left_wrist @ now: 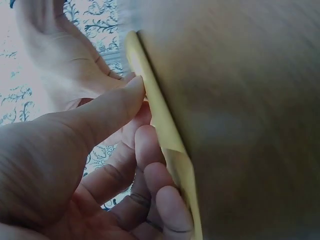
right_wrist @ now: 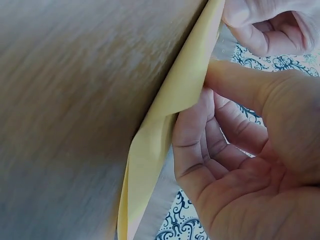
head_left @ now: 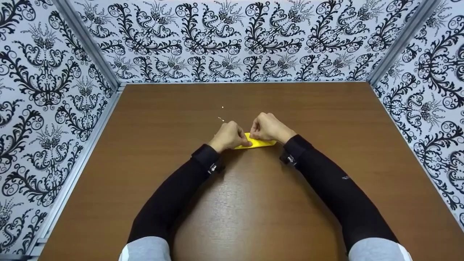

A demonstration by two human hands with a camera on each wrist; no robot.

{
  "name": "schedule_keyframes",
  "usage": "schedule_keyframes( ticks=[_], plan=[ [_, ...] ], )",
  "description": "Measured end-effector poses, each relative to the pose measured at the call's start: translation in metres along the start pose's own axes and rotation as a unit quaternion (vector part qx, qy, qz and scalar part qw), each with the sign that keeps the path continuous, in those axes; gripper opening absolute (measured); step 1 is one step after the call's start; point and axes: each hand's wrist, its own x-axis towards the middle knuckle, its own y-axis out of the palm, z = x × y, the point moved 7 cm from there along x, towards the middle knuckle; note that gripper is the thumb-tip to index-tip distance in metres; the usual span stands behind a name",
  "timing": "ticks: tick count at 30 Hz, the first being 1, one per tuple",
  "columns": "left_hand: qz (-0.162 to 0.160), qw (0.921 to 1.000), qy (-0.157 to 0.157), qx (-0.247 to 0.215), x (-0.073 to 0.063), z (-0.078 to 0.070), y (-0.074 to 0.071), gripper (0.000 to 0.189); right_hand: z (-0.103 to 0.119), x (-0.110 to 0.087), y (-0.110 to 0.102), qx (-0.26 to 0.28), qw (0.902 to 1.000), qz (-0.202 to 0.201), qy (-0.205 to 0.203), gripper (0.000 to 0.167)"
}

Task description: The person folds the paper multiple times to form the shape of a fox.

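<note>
A strip of folded yellow paper (head_left: 261, 144) lies on the brown table, its folded edge toward me. My left hand (head_left: 228, 135) pinches its left part, with the thumb pressed on the fold and the other fingers curled beneath the edge in the left wrist view. My right hand (head_left: 269, 127) is close beside it on the right, thumb and index finger meeting at the upper edge of the paper. In the right wrist view the paper (right_wrist: 186, 75) shows overlapping layers, with a slanted flap ending near the right index finger.
Small white specks (head_left: 222, 119) lie on the brown table (head_left: 232, 203) beyond the left hand. Patterned black-and-white walls (head_left: 224, 40) with grey metal posts (head_left: 402, 40) stand at the back and sides. Dark wrist straps (head_left: 206, 156) sit over black sleeves.
</note>
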Motion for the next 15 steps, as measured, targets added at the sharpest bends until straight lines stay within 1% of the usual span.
schedule_keyframes(
  ticks=[5,9,15],
  plan=[
    [-0.003,0.9996,0.025,0.015,0.0005,-0.0022,0.001,0.024,0.0004,-0.0004,-0.0006,-0.001,1.0,-0.004,-0.001,0.006],
    [0.004,0.9994,0.028,0.022,0.0015,-0.0019,0.0008,0.024,-0.0006,-0.0001,0.0001,0.006,1.0,-0.002,0.001,0.007],
    [0.01,0.9988,0.031,0.037,0.003,-0.0021,0.0003,0.024,0.0001,0.001,0.0002,0.004,1.0,0.001,-0.003,0.009]
  ],
)
